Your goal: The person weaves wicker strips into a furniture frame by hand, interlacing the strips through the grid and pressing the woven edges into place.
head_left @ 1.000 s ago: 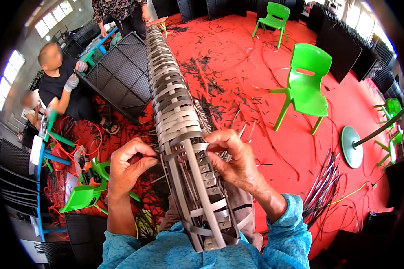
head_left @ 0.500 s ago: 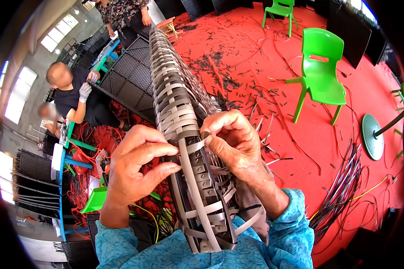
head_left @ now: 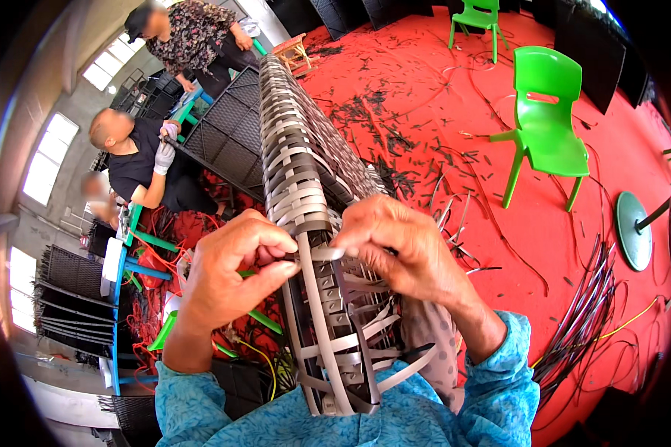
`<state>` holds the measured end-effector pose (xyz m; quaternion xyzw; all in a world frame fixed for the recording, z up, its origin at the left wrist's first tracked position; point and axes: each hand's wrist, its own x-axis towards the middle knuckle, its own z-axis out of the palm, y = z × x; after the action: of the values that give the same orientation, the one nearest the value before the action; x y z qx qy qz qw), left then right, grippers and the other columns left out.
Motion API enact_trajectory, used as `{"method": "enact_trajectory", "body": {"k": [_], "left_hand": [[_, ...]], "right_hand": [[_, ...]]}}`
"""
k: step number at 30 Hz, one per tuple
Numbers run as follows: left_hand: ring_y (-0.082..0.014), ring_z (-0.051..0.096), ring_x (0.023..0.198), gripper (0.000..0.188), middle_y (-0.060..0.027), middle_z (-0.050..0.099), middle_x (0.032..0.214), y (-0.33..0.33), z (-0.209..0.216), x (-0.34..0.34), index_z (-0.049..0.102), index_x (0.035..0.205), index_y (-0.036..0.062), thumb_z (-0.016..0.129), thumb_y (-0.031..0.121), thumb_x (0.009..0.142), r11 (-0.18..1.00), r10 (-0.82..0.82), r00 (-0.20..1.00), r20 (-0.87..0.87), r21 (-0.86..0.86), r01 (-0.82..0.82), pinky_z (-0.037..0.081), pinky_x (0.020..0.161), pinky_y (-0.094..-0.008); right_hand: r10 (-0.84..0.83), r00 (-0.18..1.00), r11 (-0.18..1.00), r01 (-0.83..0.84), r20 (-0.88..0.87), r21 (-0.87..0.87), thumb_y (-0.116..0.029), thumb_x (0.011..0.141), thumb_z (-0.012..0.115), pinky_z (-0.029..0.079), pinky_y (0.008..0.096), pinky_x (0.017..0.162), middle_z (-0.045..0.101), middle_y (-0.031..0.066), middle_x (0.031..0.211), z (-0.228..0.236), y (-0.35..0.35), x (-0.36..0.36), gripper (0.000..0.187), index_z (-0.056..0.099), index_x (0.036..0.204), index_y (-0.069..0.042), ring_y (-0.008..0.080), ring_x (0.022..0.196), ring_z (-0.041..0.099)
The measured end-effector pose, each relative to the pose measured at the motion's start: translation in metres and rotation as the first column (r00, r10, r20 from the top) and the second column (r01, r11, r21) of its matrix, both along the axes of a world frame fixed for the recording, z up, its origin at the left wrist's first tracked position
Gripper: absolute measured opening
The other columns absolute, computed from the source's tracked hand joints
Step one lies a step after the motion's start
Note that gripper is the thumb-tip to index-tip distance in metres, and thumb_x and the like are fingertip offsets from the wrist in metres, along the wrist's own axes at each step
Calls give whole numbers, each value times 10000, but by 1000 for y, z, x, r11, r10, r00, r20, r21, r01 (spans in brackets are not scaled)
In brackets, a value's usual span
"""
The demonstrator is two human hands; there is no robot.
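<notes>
One woven frame, near end before my blue shirt, presumably for two-sided reach: my right fingers pinch its pale strip, my left fingers sit by its left edge, grip unclear.

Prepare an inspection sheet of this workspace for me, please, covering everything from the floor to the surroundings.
Surface: red floor, littered.
Job's things: long woven frame, its near end only partly covered, with loose strip ends sticking out.
Clutter: dark scraps strewn about; a bundle of long strips at right.
Hands: left hand at the frame's left edge, thumb and finger apart; right hand at the end of a pale strip, grip partly hidden.
Cables: yellow cord trailing at right.
Surroundings: green chair; gloved person at left.
</notes>
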<state>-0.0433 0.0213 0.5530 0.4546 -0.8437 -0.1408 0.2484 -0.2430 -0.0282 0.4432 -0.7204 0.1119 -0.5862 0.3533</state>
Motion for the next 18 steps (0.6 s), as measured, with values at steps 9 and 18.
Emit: {"method": "enact_trajectory", "body": {"k": [9, 18], "left_hand": [[-138, 527, 578, 166, -63, 548, 731, 3, -5, 1, 609, 838, 21, 703, 3, 702, 984, 12, 988, 153, -179, 16, 400, 485, -246], [-199, 507, 627, 291, -73, 526, 745, -3, -7, -2, 574, 857, 35, 654, -68, 596, 808, 13, 955, 296, -565, 164, 396, 560, -291]], "right_hand": [[71, 996, 991, -76, 45, 115, 95, 750, 555, 444, 293, 781, 566, 50, 859, 6, -11, 1, 204, 585, 893, -48, 192, 862, 561], [50, 987, 994, -64, -151, -93, 58, 693, 603, 438, 358, 832, 610, 50, 909, 11, -1, -9, 243, 612, 902, -65, 240, 923, 571]]}}
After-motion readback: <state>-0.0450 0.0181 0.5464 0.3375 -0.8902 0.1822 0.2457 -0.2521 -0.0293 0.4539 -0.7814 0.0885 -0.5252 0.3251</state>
